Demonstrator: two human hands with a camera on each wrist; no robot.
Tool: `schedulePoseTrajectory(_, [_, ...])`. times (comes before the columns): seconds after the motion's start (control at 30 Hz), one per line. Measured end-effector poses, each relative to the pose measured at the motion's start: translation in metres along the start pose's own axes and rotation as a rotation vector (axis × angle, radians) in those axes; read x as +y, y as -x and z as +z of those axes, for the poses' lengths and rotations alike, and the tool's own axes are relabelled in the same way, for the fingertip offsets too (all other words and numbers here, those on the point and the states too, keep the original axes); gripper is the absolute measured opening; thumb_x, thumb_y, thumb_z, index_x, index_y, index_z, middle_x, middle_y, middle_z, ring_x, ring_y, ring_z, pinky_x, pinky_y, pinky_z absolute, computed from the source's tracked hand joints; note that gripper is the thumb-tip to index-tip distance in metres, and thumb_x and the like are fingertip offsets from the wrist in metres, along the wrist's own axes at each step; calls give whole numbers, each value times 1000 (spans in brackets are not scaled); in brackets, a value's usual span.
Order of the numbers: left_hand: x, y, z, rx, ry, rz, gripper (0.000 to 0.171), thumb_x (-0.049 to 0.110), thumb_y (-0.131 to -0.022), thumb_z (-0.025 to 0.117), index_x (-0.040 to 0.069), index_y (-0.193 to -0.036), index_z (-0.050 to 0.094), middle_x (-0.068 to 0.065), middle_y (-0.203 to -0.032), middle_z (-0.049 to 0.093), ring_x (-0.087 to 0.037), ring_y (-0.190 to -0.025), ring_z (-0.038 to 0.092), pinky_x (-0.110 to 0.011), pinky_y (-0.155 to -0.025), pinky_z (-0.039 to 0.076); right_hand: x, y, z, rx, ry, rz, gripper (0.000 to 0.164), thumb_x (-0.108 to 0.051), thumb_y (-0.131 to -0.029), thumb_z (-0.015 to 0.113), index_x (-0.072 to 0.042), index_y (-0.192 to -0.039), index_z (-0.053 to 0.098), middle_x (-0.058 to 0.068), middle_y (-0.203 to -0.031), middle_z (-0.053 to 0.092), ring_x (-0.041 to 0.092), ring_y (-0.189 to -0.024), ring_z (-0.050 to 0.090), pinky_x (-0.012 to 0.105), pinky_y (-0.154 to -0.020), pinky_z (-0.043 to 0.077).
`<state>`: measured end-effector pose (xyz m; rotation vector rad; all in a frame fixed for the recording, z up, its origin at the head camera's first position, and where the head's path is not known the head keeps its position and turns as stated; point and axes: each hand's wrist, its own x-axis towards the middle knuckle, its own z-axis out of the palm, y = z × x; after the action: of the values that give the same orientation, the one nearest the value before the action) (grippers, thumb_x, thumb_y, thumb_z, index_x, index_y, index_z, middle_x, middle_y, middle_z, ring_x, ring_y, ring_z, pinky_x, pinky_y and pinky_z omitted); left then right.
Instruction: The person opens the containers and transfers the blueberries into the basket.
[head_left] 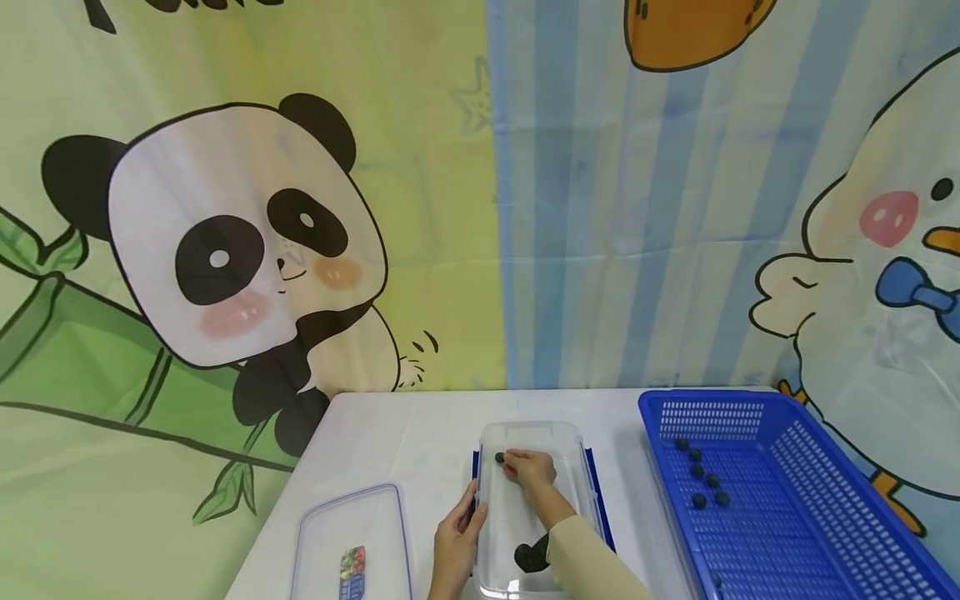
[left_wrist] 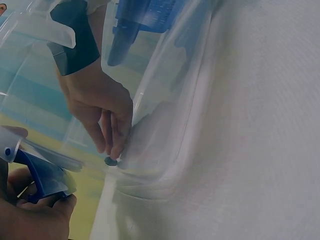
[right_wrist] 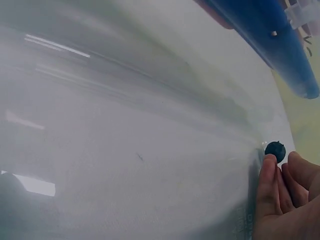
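A clear plastic box (head_left: 517, 518) with blue side clips stands on the white table. My left hand (head_left: 456, 533) is at its left side, thumb and fingers round the blue clip (left_wrist: 47, 177). My right hand (head_left: 531, 471) reaches over the box at its far left corner. Its fingertips pinch a small dark blueberry (right_wrist: 275, 151), whose crown shows in the right wrist view. In the left wrist view, the blueberry (left_wrist: 111, 161) sits just below the fingertips, low by the box's corner.
A blue plastic basket (head_left: 787, 492) with several blueberries (head_left: 698, 471) along its left side stands at the right. On the left lies a clear lid (head_left: 318, 542) with a fruit label (head_left: 352, 575). A dark heart-shaped patch (head_left: 529, 558) shows beside the right sleeve. A printed curtain (head_left: 420, 208) hangs behind the table.
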<state>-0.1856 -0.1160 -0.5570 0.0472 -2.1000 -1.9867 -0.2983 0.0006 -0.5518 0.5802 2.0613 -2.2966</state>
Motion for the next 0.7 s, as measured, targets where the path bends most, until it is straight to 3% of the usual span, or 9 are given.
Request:
schedulePoseTrajectory(0.33, [1,1,0,-5,-1,3,45,16,-91,59,-5,-130,47,-17,-134,45,-30,-123,41,-27,-99,38,4,-1,2,-87,-26,8,22,4,-77,70,14,-96,65,21,-81,68,21,-66,68,29,-65,58])
schedulePoseTrajectory(0.7, [1,-1,0,0,11,-6,46,17,-91,60,-4,-130,47,-18,-135,45,-30,-123,41,-28,-99,37,4,-1,3,-168,-12,-23,22,4,-77,71,13,-95,66,18,-81,69,15,-63,66,24,-59,57])
